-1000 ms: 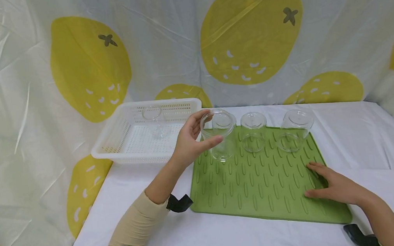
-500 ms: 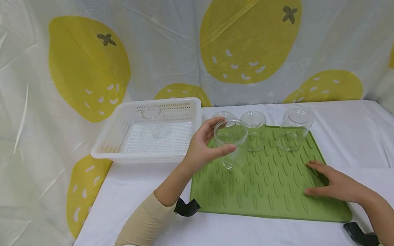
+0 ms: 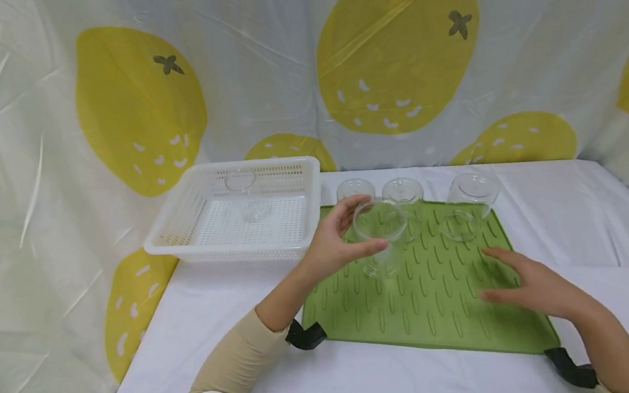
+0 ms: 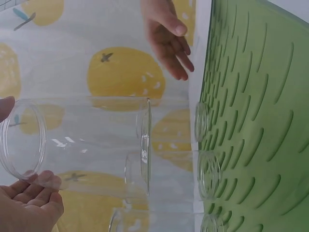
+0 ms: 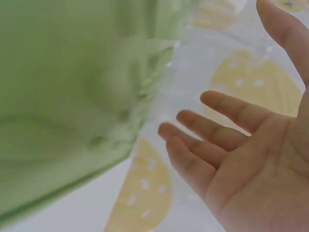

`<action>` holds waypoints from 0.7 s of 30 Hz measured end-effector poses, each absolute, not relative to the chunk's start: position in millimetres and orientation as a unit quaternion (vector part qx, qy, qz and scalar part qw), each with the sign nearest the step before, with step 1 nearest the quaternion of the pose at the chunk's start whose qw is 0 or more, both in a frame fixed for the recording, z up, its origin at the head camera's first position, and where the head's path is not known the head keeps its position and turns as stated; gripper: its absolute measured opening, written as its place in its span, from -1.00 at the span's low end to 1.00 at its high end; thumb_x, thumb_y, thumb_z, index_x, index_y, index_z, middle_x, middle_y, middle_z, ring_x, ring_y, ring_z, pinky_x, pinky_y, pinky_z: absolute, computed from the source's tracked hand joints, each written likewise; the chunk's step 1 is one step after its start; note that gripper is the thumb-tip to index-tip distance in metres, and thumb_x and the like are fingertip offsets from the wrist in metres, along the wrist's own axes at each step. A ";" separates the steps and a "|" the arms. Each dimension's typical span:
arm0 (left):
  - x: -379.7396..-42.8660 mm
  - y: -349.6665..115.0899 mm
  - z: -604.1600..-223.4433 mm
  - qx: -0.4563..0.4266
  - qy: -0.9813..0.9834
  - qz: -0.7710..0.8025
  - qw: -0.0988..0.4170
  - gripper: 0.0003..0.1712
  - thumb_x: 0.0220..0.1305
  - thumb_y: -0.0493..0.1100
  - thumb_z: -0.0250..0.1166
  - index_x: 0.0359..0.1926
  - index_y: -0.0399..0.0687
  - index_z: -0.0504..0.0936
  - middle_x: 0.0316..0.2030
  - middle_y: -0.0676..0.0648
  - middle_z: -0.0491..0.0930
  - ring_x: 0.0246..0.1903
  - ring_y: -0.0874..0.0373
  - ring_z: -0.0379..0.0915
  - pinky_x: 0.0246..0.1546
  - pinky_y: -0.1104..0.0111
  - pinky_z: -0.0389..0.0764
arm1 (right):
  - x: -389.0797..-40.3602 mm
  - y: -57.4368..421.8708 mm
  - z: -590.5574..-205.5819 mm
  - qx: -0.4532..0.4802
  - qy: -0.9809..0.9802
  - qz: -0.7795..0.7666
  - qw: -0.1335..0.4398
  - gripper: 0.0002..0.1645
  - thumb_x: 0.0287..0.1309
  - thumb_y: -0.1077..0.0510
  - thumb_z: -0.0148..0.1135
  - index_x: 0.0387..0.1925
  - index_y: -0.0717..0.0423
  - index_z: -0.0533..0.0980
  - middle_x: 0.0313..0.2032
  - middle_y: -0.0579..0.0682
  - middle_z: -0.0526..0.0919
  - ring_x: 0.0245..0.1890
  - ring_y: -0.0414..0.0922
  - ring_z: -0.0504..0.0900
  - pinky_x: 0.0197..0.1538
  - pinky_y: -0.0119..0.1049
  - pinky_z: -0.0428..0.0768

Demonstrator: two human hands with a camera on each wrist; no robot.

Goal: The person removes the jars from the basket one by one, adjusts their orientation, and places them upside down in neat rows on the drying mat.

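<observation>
Near its rim, my left hand (image 3: 336, 239) grips a clear drinking glass (image 3: 381, 240), thumb on one side and fingers on the other. The glass is rim up, and the left wrist view shows its base (image 4: 146, 145) apart from the green ribbed mat (image 3: 393, 327). Over the mat's right part, my right hand (image 3: 544, 289) is spread and holds nothing; its palm (image 5: 260, 179) faces the right wrist camera. Three more glasses stand upside down along the mat's back: a left one (image 3: 355, 187), a middle one (image 3: 402, 190) and a right one (image 3: 470, 198).
At the left back, a white perforated basket (image 3: 170, 250) contains another clear glass (image 3: 244, 193). A white cloth (image 3: 274, 381) covers the table. Behind it hangs a lemon-print curtain (image 3: 264, 70).
My left hand has carried the glass to the right and nearer the front, uncovering the left upside-down glass. My right hand, earlier at the mat, has lifted slightly.
</observation>
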State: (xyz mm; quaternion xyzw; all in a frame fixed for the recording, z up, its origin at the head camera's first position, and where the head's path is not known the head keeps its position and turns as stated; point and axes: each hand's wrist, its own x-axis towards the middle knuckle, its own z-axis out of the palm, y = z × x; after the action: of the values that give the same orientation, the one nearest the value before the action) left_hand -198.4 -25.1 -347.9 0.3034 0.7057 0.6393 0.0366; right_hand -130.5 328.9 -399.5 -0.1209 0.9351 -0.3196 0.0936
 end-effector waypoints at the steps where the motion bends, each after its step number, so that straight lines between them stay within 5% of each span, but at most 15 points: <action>1: -198.3 -24.4 -348.3 0.305 0.705 0.639 0.037 -0.14 0.06 -0.30 0.47 0.37 -0.19 0.29 0.28 -0.03 0.40 0.28 0.26 0.27 0.35 0.40 0.19 | -129.5 325.0 -394.7 -0.123 0.936 -0.319 0.087 0.11 0.09 -0.08 0.43 0.45 0.33 0.06 0.35 0.49 0.11 0.28 0.51 0.10 0.06 0.47 0.25; 9: -195.2 -21.4 -349.8 0.292 0.715 0.632 0.053 -0.14 0.06 -0.29 0.49 0.37 -0.10 0.30 0.30 0.00 0.39 0.30 0.28 0.25 0.34 0.43 0.19 | -123.2 289.9 -364.0 -0.166 0.921 -0.351 0.011 0.00 0.08 0.00 0.46 0.46 0.09 0.17 0.36 0.26 0.28 0.27 0.39 0.25 0.08 0.37 0.31; 13: -193.0 -19.5 -350.0 0.286 0.722 0.627 0.059 -0.14 0.05 -0.26 0.50 0.36 -0.07 0.32 0.29 0.01 0.40 0.30 0.26 0.25 0.33 0.44 0.21 | -125.6 271.9 -358.3 -0.198 0.905 -0.374 -0.040 -0.06 0.06 0.09 0.48 0.43 -0.03 0.24 0.29 0.12 0.42 0.25 0.03 0.37 0.24 -0.23 0.37; 16: -192.1 -17.4 -350.9 0.292 0.721 0.625 0.059 -0.16 0.05 -0.26 0.49 0.35 -0.09 0.33 0.28 -0.02 0.40 0.30 0.25 0.26 0.33 0.42 0.22 | -129.4 259.2 -355.3 -0.219 0.889 -0.396 -0.071 -0.06 0.02 0.17 0.50 0.41 -0.05 0.27 0.24 0.08 0.47 0.21 -0.32 0.37 0.13 -0.66 0.26; 21: -191.9 -13.3 -353.2 0.307 0.714 0.626 0.061 -0.16 0.06 -0.29 0.48 0.36 -0.14 0.31 0.28 -0.11 0.40 0.29 0.22 0.27 0.34 0.33 0.23 | -133.6 239.8 -349.1 -0.247 0.862 -0.431 -0.099 -0.02 -0.05 0.27 0.52 0.41 0.00 0.28 0.23 0.09 0.47 0.19 -0.43 0.34 0.17 -0.66 0.27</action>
State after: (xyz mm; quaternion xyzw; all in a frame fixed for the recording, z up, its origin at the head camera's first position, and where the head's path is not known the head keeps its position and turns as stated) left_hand -191.9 -13.3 -353.2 0.3072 0.7140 0.6262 0.0609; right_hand -133.6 239.8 -349.1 -0.2473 0.8621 -0.4312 -0.0985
